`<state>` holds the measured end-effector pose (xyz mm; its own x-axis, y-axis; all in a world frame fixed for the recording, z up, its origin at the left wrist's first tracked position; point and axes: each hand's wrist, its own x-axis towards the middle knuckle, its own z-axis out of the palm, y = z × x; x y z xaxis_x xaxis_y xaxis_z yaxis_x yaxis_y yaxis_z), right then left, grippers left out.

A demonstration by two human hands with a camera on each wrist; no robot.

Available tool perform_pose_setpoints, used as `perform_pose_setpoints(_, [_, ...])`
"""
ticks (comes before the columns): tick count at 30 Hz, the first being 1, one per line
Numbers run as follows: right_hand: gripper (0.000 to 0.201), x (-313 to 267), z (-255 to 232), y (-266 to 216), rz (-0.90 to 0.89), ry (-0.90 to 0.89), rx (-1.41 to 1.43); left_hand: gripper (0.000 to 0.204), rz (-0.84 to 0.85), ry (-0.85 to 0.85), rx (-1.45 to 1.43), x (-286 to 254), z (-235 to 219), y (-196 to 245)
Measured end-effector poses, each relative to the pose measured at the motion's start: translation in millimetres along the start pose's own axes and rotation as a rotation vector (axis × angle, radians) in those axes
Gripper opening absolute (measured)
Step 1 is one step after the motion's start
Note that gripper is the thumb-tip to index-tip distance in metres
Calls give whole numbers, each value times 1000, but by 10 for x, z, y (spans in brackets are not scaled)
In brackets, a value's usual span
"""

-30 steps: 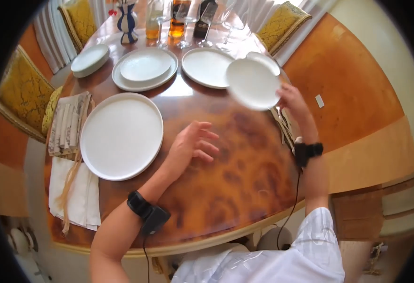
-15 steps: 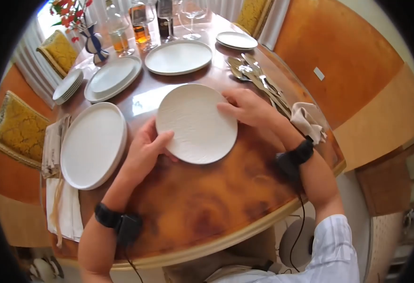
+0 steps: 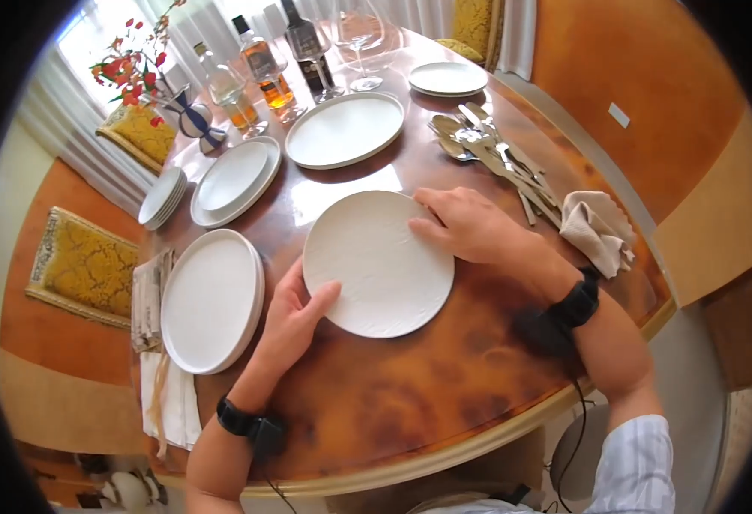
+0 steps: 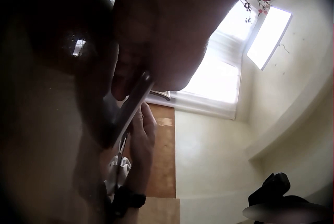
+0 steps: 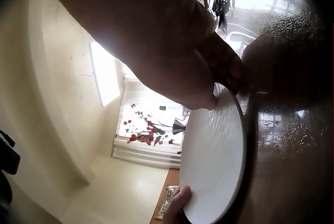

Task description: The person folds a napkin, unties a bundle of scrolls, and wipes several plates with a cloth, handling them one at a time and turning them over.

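Observation:
Both hands hold a round white plate (image 3: 380, 265) with a faintly rippled surface, close over the near middle of the table. On its left edge the left hand (image 3: 294, 315) grips with the thumb on top and the other fingers mostly hidden beneath. At the upper right edge, the right hand (image 3: 472, 224) pinches the rim; the right wrist view shows that hand (image 5: 209, 73) at one end of the plate (image 5: 214, 156) and left fingertips at the other. Left of the left hand lies a stack of large white plates (image 3: 211, 301).
Cutlery (image 3: 500, 154) and a beige napkin (image 3: 597, 230) lie on the right. Farther back are an oval platter (image 3: 346, 130), small plates (image 3: 447, 77), nested plates (image 3: 234, 176) and a side stack (image 3: 163, 197). Bottles (image 3: 269, 73), wine glasses (image 3: 360, 38) and a flower vase (image 3: 197, 122) stand behind.
The right hand has brought the plate from the right side to the table's near middle. The left hand, empty before, has taken its left edge. The head view has turned.

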<state>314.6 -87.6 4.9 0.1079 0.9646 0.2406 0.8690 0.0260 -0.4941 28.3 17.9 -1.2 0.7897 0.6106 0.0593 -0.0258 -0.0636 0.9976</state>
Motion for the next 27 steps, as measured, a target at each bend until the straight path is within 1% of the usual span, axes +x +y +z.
perform_pose_setpoints(1, [40,17,-29,-39,32,-63,-5,52,10,1,8,-1,3,1])
perform_pose_setpoints(4, [39,5,16,-2,-18,-9,13,54,15,-13,18,1,-9,0])
perform_pose_setpoints(10, [41,30,-29,-30,15,-81,11,52,16,-35,-22,-2,9,31])
perform_pose_setpoints(13, [42,20,39,38,-13,-11,-19,52,12,-31,-14,-2,3,7])
perform_pose_setpoints(16, [41,24,38,66,-48,19,40,52,21,-56,6,8,-38,-25])
perform_pose_setpoints(19, [40,-2,-85,-67,-25,2,34,54,32,-55,1,5,-44,-47])
perform_pose_setpoints(22, [40,-21,-152,-194,-35,39,101,54,35,-50,-11,7,-40,-34])
perform_pose_setpoints(25, [40,-63,-130,-280,47,53,72,52,63,-57,-13,-5,-52,-54])
perform_pose_setpoints(27, [41,-53,-122,-297,34,-12,41,52,31,-53,-3,2,-79,-68])
